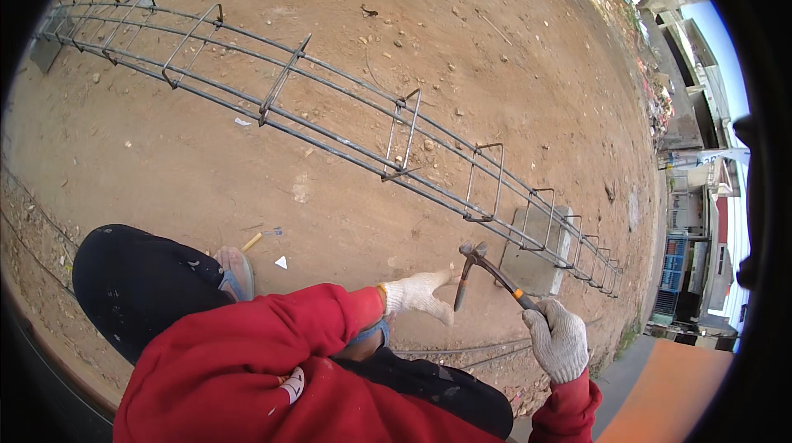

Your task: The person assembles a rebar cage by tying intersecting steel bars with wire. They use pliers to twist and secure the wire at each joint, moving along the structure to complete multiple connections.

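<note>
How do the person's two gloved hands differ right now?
The right hand is closed around the orange-banded handle of a hammer, raised above the dirt. The left hand holds no tool; its fingers stretch out toward the hammer's head, close to a thin dark rod. Both wear white knit gloves and come out of red sleeves.

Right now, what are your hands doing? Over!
Right hand gripping the hammer. Left hand gloved, fingers out near the hammer head, holding nothing visible. Rebar cage on dirt beyond, untouched. Nothing between.
</note>
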Demonstrator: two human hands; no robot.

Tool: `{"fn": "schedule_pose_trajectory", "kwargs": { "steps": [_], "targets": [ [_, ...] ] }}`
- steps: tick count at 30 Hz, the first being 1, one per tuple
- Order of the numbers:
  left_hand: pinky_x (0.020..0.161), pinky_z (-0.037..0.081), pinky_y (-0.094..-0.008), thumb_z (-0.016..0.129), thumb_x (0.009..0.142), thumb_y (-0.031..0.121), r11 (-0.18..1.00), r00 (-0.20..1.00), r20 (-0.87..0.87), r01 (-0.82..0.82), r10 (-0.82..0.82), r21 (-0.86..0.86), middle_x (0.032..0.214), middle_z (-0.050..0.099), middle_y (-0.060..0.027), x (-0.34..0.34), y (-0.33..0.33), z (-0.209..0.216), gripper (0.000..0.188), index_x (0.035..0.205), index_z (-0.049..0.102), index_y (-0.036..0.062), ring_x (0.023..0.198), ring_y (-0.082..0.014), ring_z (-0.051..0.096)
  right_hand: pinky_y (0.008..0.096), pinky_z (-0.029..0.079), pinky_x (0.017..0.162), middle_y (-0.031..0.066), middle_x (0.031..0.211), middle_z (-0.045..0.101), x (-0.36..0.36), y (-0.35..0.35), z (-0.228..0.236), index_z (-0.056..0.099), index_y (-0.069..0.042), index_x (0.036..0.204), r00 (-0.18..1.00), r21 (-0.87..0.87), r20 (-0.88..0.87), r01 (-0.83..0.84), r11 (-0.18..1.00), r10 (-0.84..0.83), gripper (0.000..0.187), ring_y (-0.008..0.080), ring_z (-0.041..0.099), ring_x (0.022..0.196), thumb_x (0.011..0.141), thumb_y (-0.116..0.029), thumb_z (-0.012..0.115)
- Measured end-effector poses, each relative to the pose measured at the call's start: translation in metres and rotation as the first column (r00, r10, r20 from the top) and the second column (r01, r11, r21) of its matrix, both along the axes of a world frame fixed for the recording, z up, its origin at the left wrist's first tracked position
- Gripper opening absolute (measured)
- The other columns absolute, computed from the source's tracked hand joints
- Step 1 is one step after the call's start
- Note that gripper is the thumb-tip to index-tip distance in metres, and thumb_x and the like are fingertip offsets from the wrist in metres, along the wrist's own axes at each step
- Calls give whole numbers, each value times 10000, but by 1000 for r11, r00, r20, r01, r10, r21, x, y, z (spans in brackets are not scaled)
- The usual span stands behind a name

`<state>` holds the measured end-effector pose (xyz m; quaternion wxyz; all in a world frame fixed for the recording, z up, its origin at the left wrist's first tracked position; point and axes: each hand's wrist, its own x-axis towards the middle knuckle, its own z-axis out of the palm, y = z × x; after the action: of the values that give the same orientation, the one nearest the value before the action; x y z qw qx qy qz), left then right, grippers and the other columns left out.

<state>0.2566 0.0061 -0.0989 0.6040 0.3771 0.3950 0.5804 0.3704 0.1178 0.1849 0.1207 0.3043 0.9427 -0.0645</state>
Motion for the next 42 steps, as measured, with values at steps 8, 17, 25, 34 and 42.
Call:
{"fn": "schedule_pose_trajectory", "kwargs": {
  "steps": [8,17,25,34,42],
  "targets": [
    [781,577,-356,674,918,470,875,500,732,128,-463,466,1057,718,-163,-13,-6,84,789,1433,435,-78,935,-237,707,400,517,611,167,739,653,-172,-68,66,703,-53,1074,946,62,237,-241,969,220,217,357,672,688,916,-198,673],
    [831,584,-401,632,930,557,896,402,814,36,-419,443,1147,697,-177,-52,-16,92,802,1498,408,36,1014,-253,700,441,503,594,184,713,627,-243,-91,57,673,-60,969,853,123,465,-326,937,236,190,386,653,688,925,-243,652],
    [871,581,-419,623,939,549,895,234,880,-72,-414,440,1180,676,-180,-56,-21,113,847,1578,264,125,1046,-278,687,425,515,586,170,690,636,-264,-83,53,680,-55,940,806,75,566,-262,962,176,208,364,663,656,945,-253,619],
    [843,606,-348,588,994,436,894,303,866,-86,-398,440,1296,609,-191,-58,-17,130,609,1435,410,55,1078,-253,684,423,507,560,186,666,634,-247,-101,51,696,-23,885,818,-1,574,-63,998,52,254,373,651,614,942,-260,622],
    [1227,180,-373,646,884,616,820,537,830,-401,-152,409,1651,187,-144,-42,8,123,1095,1609,43,60,1508,-200,197,379,475,534,129,767,639,-226,-92,47,644,-54,1144,697,-137,512,644,753,-503,336,239,597,565,987,-346,589]
  ]
}}
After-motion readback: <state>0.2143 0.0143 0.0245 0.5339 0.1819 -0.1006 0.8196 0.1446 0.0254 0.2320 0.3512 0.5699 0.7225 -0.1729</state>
